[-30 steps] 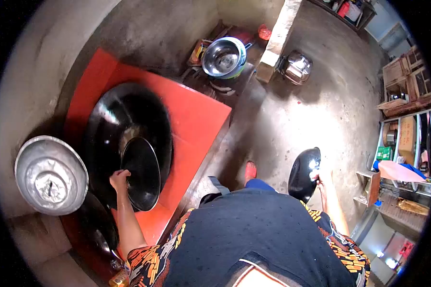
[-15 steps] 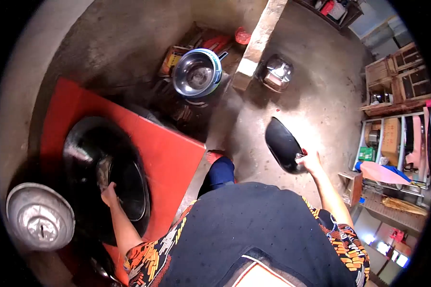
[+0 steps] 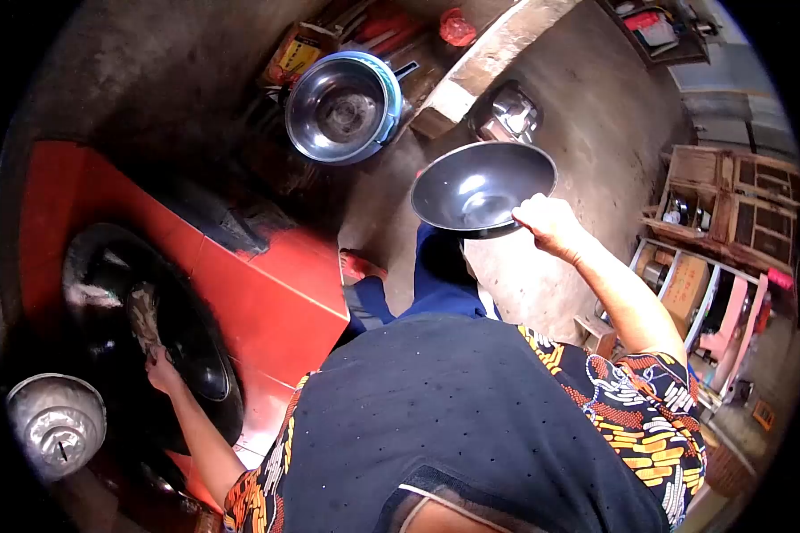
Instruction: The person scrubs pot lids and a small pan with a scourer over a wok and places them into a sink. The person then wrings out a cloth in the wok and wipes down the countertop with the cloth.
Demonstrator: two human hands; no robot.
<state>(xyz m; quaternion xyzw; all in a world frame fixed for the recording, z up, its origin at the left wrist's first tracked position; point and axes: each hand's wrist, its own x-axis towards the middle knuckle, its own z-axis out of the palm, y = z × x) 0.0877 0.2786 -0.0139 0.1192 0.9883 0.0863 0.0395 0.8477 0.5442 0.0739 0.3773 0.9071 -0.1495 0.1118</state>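
My right hand [image 3: 547,224] grips a round black wok [image 3: 471,182] by its rim, thumb on the inside. It is held above the floor in front of my legs, its glossy inner side facing me. To the left, my left hand [image 3: 162,369] is closed on the end of a brownish-grey, brush-like thing [image 3: 142,313]; its exact kind is unclear. This thing is over the big black wok [image 3: 93,253] set into a red-tiled stove [image 3: 267,293]. Light shines off the big wok's curved wall.
A dented metal lid [image 3: 58,417] is at the stove's left corner. Beyond the stove are a steel basin [image 3: 338,111], a red plastic bag [image 3: 458,27] and a post [image 3: 507,53]. A shiny metal container [image 3: 511,115] stands on the floor. Wooden cabinets [image 3: 729,204] line the right.
The wok in my right hand has risen and moved left, turning its inner side towards me. My left hand has shifted left and slightly down with the brush-like thing. The view has turned too.
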